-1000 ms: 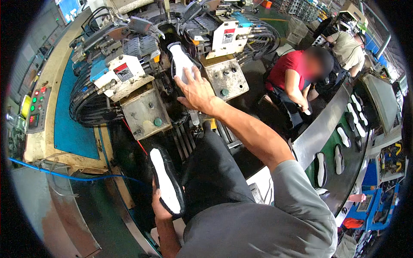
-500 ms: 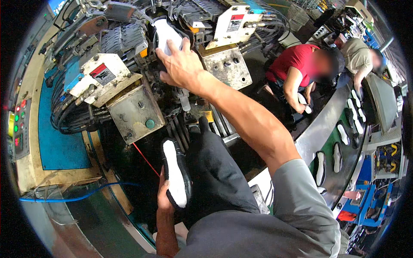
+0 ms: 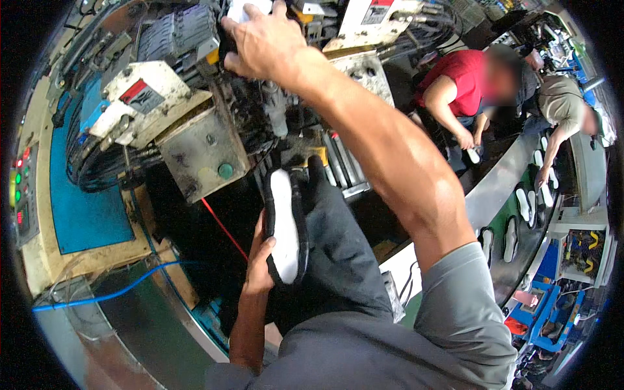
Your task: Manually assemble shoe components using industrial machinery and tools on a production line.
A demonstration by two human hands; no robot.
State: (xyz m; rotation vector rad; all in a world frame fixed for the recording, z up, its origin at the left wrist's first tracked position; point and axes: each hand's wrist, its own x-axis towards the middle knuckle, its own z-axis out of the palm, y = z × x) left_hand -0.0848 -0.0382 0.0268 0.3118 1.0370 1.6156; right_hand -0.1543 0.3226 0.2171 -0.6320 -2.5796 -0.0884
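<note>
Black shoe upper with a long white sole-shaped underside (image 3: 284, 227) stands nearly upright above the dark-trousered thigh (image 3: 341, 240), white face toward the viewer, gripped by the left hand (image 3: 261, 260). That hand's thumb presses on the near edge, and the other fingers curl behind, mostly out of sight. Over the last second the shoe has come farther right and up; its tip now appears beside the worn steel box with a round green button (image 3: 195, 146) (depth is hard to judge through the fisheye).

Meanwhile the right hand (image 3: 266, 42) has reached deeper into the grimy machine with angular white guards (image 3: 155, 88). Its fingers are spread, thumb well apart, lying over a second white-bottomed shoe (image 3: 242, 9) that the top edge cuts off. They are not closed around it; how hard they press I cannot tell.

Taken together, the work looks divided: one shoe being handled at the machine, the other kept ready in the left hand. Off to the right, a co-worker's hand (image 3: 543, 175) now reaches among the shoes along the curved steel-edged bench (image 3: 494, 188).
</note>
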